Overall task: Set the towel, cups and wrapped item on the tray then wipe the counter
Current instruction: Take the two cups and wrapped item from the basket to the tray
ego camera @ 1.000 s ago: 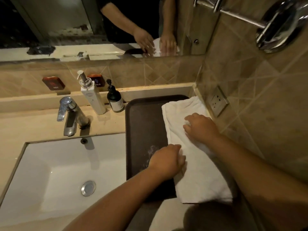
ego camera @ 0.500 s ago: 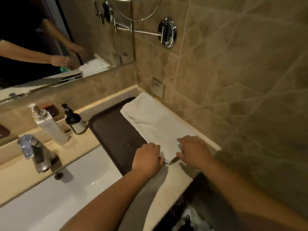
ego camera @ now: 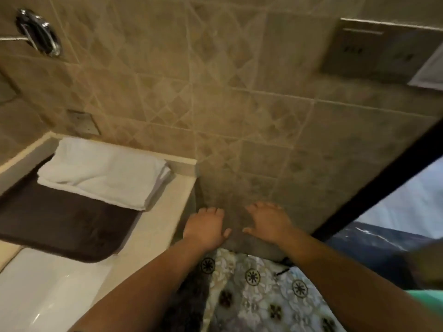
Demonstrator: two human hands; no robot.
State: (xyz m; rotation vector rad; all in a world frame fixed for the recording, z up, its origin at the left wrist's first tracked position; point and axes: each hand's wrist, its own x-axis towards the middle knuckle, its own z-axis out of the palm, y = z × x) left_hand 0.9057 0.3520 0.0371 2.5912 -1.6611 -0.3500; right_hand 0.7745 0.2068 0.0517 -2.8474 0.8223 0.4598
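A folded white towel (ego camera: 103, 172) lies on the far right part of the dark brown tray (ego camera: 60, 224), next to the tiled wall. The tray rests on the beige counter (ego camera: 153, 226) beside the white sink (ego camera: 43, 291). My left hand (ego camera: 206, 227) and my right hand (ego camera: 268, 224) hover side by side past the counter's right end, in front of the wall. Both have their fingers spread and hold nothing. Neither hand touches the towel. No cups or wrapped item are in view.
A wall socket (ego camera: 84, 122) sits above the towel, and a chrome mirror mount (ego camera: 39, 32) is at the upper left. Below my arms is a patterned floor (ego camera: 259, 295). A dark door frame edge (ego camera: 383, 183) crosses the right side.
Both hands have let go of the towel's near end and moved right, off the counter. The view has swung right, so the tap and bottles are out of sight.
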